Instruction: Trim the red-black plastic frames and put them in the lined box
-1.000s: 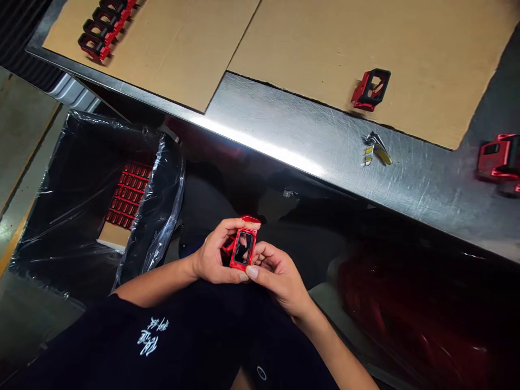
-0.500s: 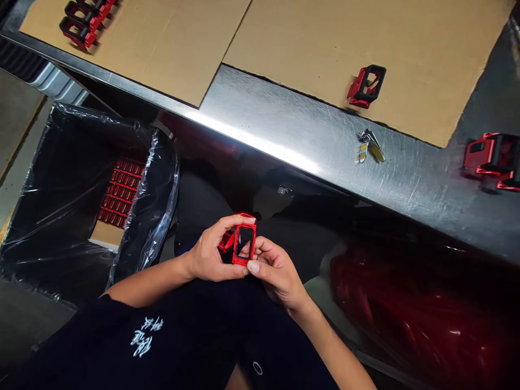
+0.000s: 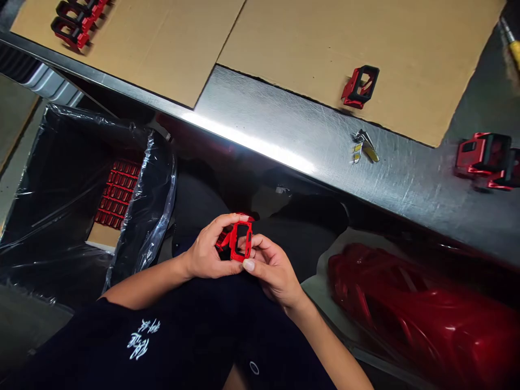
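Observation:
A red plastic housing with a rectangular opening [image 3: 233, 245] is held over my lap, in front of the table edge. My left hand [image 3: 206, 251] wraps round it from the left, thumb below and fingers along the top. From the right, my right hand [image 3: 273, 269] grips its lower right edge, with the thumb at the corner and the fingers curled behind the frame. A similar red and black housing [image 3: 360, 86] stands on the cardboard, and more red and black housings [image 3: 483, 157] sit on the metal at the right.
Cardboard sheets [image 3: 284, 38] cover part of the metal table [image 3: 260, 124]. A small yellow-handled tool [image 3: 364, 147] lies near its edge. Several housings [image 3: 73, 27] stand in a row at upper left. A plastic-lined bin [image 3: 52, 189] holds rows of red parts [image 3: 117, 194]. Red plastic wrapping [image 3: 414, 292] bulges at lower right.
The red housing has turned slightly in my hands, so its frame shows at another angle. The whole view has shifted a little; both hands keep their grip.

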`<state>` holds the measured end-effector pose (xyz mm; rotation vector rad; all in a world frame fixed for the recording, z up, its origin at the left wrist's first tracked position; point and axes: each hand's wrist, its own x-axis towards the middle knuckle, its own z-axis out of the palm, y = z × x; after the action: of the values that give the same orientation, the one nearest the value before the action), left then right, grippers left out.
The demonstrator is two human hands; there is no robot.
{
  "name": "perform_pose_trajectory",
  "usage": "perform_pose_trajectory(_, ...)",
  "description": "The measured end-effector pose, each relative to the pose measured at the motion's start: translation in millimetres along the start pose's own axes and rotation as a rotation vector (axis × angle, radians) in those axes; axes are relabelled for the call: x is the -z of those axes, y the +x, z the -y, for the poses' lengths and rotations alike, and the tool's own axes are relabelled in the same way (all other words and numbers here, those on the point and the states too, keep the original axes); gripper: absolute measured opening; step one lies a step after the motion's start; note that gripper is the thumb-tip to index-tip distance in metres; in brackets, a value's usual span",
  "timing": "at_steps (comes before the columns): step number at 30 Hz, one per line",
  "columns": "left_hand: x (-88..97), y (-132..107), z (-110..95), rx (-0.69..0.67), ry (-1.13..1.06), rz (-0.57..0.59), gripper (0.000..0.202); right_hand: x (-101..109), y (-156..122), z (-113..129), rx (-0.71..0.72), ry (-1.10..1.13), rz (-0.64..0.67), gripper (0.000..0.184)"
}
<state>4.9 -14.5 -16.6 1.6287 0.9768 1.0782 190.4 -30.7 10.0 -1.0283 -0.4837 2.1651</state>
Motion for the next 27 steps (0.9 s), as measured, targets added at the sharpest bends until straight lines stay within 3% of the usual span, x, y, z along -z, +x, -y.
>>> perform_pose_trajectory(16,3.8,0,5,-0.144,0.180,-0.011,0.087,0,3,0,0.016,0.088,0.059,0.029)
perform_pose_trajectory(23,13.9,5,-1,-0.085,0.091,-0.009,0.059,2,5,-6,0.168,-0.079,-0.008,0.023)
perform_pose_trajectory(27,14.2,10,-18,-0.193,0.300,-0.154,0.047,2,5,-7,0.171,-0.100,0.013,0.022)
